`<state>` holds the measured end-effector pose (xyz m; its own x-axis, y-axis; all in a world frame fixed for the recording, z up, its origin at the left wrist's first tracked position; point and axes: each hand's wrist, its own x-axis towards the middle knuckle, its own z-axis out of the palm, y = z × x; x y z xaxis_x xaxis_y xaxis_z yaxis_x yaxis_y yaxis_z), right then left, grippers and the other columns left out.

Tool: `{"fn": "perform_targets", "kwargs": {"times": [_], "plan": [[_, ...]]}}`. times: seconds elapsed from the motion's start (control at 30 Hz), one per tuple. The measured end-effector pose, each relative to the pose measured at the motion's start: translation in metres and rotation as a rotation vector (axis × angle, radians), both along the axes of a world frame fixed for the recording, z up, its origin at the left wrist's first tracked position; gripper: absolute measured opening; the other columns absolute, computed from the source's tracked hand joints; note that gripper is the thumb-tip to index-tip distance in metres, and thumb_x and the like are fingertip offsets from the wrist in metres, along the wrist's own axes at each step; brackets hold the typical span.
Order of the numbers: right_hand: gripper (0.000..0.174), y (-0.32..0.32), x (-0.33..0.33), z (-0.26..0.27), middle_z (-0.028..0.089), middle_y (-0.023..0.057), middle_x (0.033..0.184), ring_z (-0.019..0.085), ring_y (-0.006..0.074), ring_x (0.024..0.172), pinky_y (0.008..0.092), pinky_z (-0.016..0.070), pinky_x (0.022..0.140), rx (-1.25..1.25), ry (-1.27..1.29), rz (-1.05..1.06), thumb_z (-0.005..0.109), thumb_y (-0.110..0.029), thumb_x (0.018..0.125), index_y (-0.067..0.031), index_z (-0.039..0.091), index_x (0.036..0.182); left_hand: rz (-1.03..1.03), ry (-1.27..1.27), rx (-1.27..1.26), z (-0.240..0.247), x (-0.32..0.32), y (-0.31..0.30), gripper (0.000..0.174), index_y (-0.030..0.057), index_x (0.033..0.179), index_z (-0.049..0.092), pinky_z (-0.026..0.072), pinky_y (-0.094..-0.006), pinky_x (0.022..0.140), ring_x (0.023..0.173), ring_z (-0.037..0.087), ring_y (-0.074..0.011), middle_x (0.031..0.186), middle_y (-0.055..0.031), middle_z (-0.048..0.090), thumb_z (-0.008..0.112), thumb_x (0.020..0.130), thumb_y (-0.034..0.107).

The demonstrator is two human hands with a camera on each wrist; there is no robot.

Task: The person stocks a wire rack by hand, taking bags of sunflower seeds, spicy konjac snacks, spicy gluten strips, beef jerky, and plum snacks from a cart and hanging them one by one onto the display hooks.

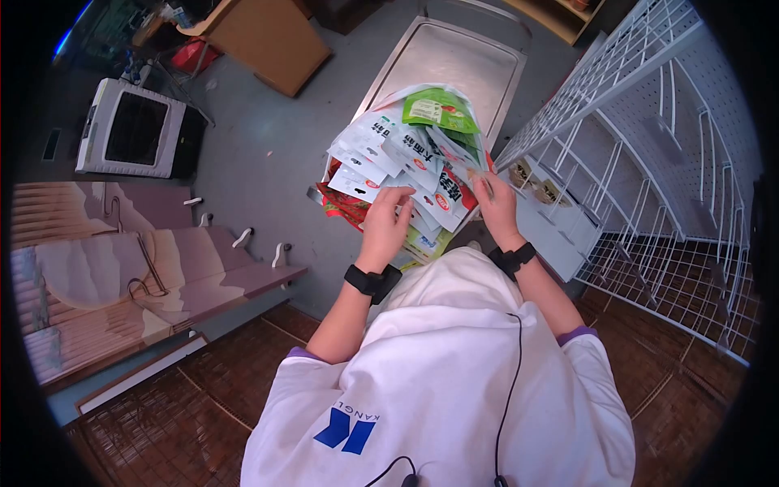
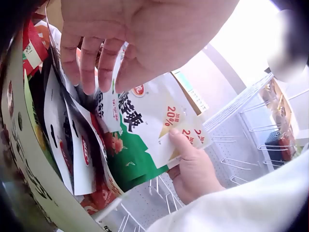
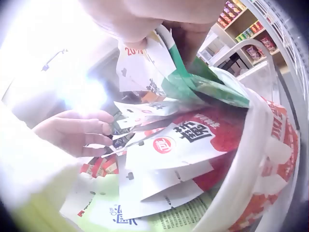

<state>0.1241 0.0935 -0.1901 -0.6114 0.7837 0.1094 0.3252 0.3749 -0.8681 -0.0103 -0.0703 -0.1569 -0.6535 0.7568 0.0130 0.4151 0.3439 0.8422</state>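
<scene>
A white bag with red print [image 3: 277, 164] stands upright, filled with several snack packets. White packets [image 1: 398, 154] fan out at its mouth, and a bright green packet [image 1: 441, 109] lies at the far side. My right hand [image 1: 497, 204] pinches a white-and-green snack packet [image 2: 137, 162] marked 20% at its edge, with the thumb across its front. Over the near left packets is my left hand [image 1: 385, 221], its fingers relaxed and reaching down at the packet edges. In the left wrist view, red-and-white packets [image 2: 84, 150] stand on edge below those fingers.
A metal trolley [image 1: 466, 53] is beyond the bag. To the right rises a white wire rack with hooks [image 1: 649, 187], with packets [image 1: 531, 183] near its low end. A patterned bench-like surface [image 1: 162, 268] with hooks is at left. A wooden desk [image 1: 256, 45] stands behind.
</scene>
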Motion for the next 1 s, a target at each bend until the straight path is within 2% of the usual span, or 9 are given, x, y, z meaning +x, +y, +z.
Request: {"fn": "perform_targets", "kwargs": {"times": [0.23,0.27,0.43,0.47,0.63,0.7,0.8,0.9,1.0], "plan": [[0.019,-0.005,-0.010,0.012,0.060,0.0190,0.080,0.059,0.0341,0.071,0.0353,0.0469,0.061,0.140,0.080,0.083,0.056,-0.017,0.084,-0.0013,0.062,0.093,0.040,-0.059,0.037,0.003,-0.019,0.008,0.031,0.0053,0.114,0.055,0.0492,-0.0298,0.071,0.082,0.060,-0.0198,0.096,-0.0115,0.059,0.054,0.083,0.001],[0.019,-0.004,-0.010,0.007,0.060,0.0190,0.080,0.059,0.0341,0.071,0.0353,0.0469,0.061,0.143,0.081,0.084,0.056,-0.017,0.084,-0.0013,0.062,0.093,-0.031,-0.059,0.040,0.004,-0.021,0.013,0.032,0.0048,0.115,0.054,0.0488,-0.0329,0.070,0.080,0.060,-0.0252,0.096,-0.0150,0.060,0.054,0.083,0.003],[0.026,0.020,-0.008,0.000,0.066,0.0100,0.082,0.062,0.0173,0.073,0.0306,0.0467,0.065,-0.374,0.267,-0.161,0.055,-0.021,0.087,0.0030,0.062,0.093,-0.148,-0.104,-0.082,-0.006,-0.024,0.031,0.033,0.0042,0.115,0.054,0.0473,-0.0384,0.068,0.075,0.060,-0.0333,0.091,-0.0215,0.062,0.054,0.082,0.007],[0.028,0.024,-0.004,0.005,0.064,0.0054,0.094,0.059,0.0124,0.084,0.0282,0.0464,0.073,-0.478,0.271,-0.218,0.055,-0.021,0.089,0.0033,0.060,0.102,-0.130,-0.086,-0.069,-0.007,-0.022,0.033,0.032,0.0047,0.114,0.055,0.0470,-0.0388,0.068,0.074,0.060,-0.0335,0.086,-0.0218,0.061,0.054,0.082,0.008],[0.036,0.044,0.010,0.014,0.058,0.0066,0.112,0.056,0.0130,0.098,0.0267,0.0437,0.085,-0.680,0.480,-0.187,0.056,-0.017,0.089,-0.0009,0.049,0.120,-0.089,-0.083,-0.082,-0.010,-0.020,0.032,0.029,0.0049,0.111,0.058,0.0468,-0.0396,0.067,0.072,0.061,-0.0338,0.079,-0.0212,0.062,0.054,0.083,0.009],[0.037,0.048,0.014,0.020,0.058,0.0070,0.112,0.056,0.0127,0.099,0.0259,0.0432,0.086,-0.678,0.546,-0.160,0.057,-0.017,0.089,0.0007,0.050,0.120,-0.109,-0.045,-0.114,-0.016,-0.025,0.028,0.030,0.0059,0.116,0.055,0.0493,-0.0310,0.066,0.071,0.064,-0.0213,0.078,-0.0150,0.065,0.052,0.086,0.009],[0.036,0.056,0.033,0.035,0.058,0.0075,0.112,0.056,0.0138,0.100,0.0273,0.0439,0.087,-0.688,0.635,-0.186,0.058,-0.016,0.088,0.0001,0.050,0.119,-0.086,-0.077,-0.131,-0.017,-0.032,0.023,0.030,0.0059,0.116,0.055,0.0493,-0.0304,0.066,0.071,0.064,-0.0201,0.079,-0.0145,0.065,0.053,0.086,0.010],[0.037,0.062,0.053,0.064,0.058,0.0082,0.113,0.057,0.0154,0.100,0.0300,0.0444,0.088,-0.699,0.646,-0.239,0.058,-0.015,0.087,-0.0009,0.049,0.120,-0.038,-0.092,-0.056,-0.020,-0.036,0.021,0.027,0.0051,0.110,0.058,0.0471,-0.0373,0.065,0.067,0.061,-0.0315,0.071,-0.0178,0.062,0.056,0.084,0.013],[0.037,0.062,0.069,0.082,0.058,0.0092,0.114,0.057,0.0159,0.101,0.0308,0.0442,0.089,-0.591,0.593,-0.253,0.058,-0.013,0.087,-0.0003,0.048,0.120,-0.055,-0.133,-0.092,-0.017,-0.038,0.021,0.030,0.0044,0.112,0.056,0.0476,-0.0365,0.066,0.067,0.061,-0.0315,0.073,-0.0182,0.062,0.056,0.084,0.013]]}}
